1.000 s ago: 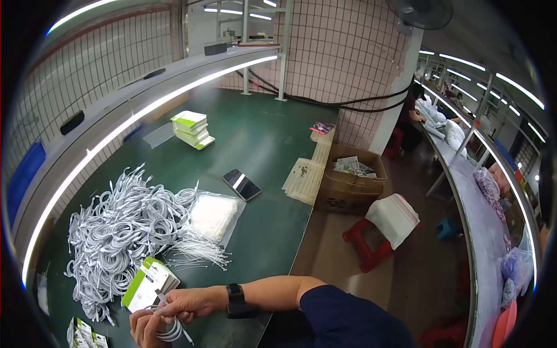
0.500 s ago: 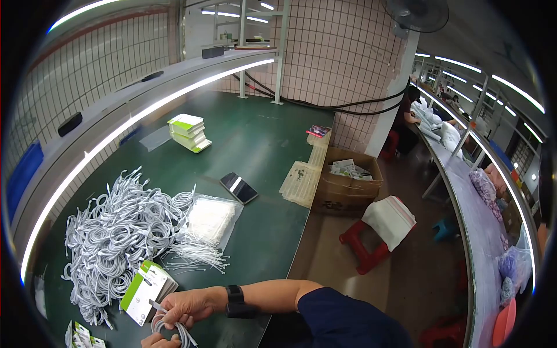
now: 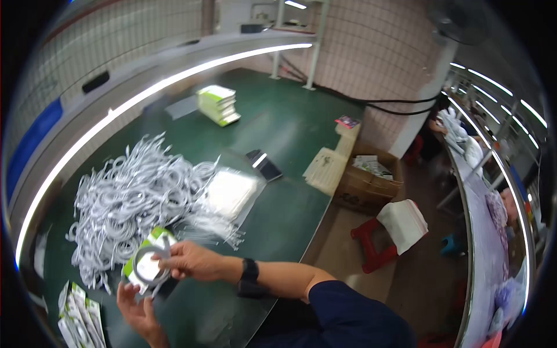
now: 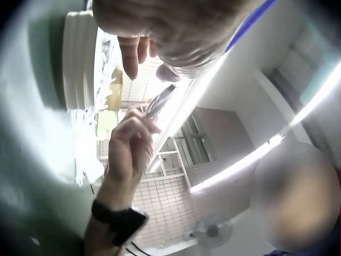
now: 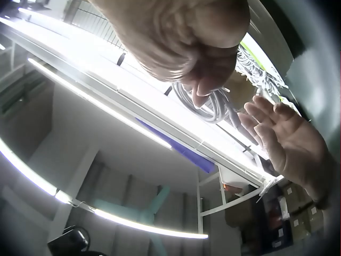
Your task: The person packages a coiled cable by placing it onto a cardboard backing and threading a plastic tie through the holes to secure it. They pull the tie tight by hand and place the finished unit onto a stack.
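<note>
My right hand (image 3: pixel 194 262) pinches a coiled grey-white cable (image 3: pixel 138 274) by one side between thumb and fingers. In the right wrist view the loops of the cable (image 5: pixel 217 108) hang below the fingertips. My left hand (image 3: pixel 139 316) is beside the coil, fingers spread and apart from it, holding nothing. Its palm (image 5: pixel 298 146) shows in the right wrist view. Behind the coil stands a stack of green-and-white cards (image 3: pixel 132 268), partly hidden by the cable. A large heap of similar cables (image 3: pixel 133 203) lies on the green table just beyond.
White cable ties (image 3: pixel 217 229) lie by a clear bag of them (image 3: pixel 232 191). A phone (image 3: pixel 264 166) and another card stack (image 3: pixel 218 105) are farther back. Packed cards (image 3: pixel 80 319) lie at the front left. A carton (image 3: pixel 371 188) and a red stool (image 3: pixel 365 246) stand beyond the table edge (image 3: pixel 290 261).
My left hand has let go of the coil and spread its fingers. My right hand has lifted the coil up in front of the card stack. The head view has swung left.
</note>
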`<control>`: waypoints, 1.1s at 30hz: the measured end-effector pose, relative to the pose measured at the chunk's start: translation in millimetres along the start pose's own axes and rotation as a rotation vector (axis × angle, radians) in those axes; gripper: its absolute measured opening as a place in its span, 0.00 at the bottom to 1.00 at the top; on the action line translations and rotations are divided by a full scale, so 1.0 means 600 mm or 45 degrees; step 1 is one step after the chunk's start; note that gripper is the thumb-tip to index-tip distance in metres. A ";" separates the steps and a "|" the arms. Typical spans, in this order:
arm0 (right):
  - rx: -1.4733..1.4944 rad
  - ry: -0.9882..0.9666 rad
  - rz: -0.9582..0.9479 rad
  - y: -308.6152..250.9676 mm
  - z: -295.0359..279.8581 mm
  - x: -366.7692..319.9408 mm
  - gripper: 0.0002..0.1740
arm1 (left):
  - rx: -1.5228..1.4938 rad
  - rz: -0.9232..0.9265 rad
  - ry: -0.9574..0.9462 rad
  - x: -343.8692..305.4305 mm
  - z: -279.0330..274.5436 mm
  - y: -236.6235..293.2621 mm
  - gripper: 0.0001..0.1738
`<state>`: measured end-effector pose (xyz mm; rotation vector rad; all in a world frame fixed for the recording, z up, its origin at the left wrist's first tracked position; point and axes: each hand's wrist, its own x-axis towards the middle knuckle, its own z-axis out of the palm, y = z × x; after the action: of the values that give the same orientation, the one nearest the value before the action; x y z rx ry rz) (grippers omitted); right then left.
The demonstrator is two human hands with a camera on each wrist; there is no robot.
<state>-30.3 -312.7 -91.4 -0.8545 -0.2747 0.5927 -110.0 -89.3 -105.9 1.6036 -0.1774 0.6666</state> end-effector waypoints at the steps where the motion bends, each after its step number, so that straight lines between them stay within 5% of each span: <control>1: 0.028 0.006 -0.045 0.004 -0.004 0.002 0.22 | -0.164 -0.274 -0.150 -0.013 -0.009 0.008 0.44; 3: 0.016 0.098 -0.052 0.001 0.018 -0.007 0.21 | -0.342 -0.492 -0.183 -0.038 0.017 0.036 0.42; 9: 0.000 0.157 0.009 0.054 0.036 -0.019 0.22 | -0.746 -0.504 -0.064 -0.043 0.058 0.042 0.28; 14: 0.021 -0.005 0.064 0.058 0.023 -0.023 0.20 | -1.056 -0.704 0.033 -0.048 0.035 0.017 0.31; 17: 0.036 0.121 0.019 0.072 0.037 -0.024 0.19 | -1.178 -0.677 0.237 -0.050 0.046 0.035 0.30; 28: 0.134 0.092 0.127 0.100 0.054 -0.028 0.21 | -1.091 -0.813 0.364 -0.073 0.045 0.015 0.30; 33: 0.106 0.053 0.201 0.100 0.054 -0.030 0.20 | -1.207 -0.756 0.186 -0.066 0.012 -0.010 0.33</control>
<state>-82.2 -272.3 -117.2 -0.8115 -0.1444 0.7280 -137.4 -105.9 -131.3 0.6266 0.0926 0.1634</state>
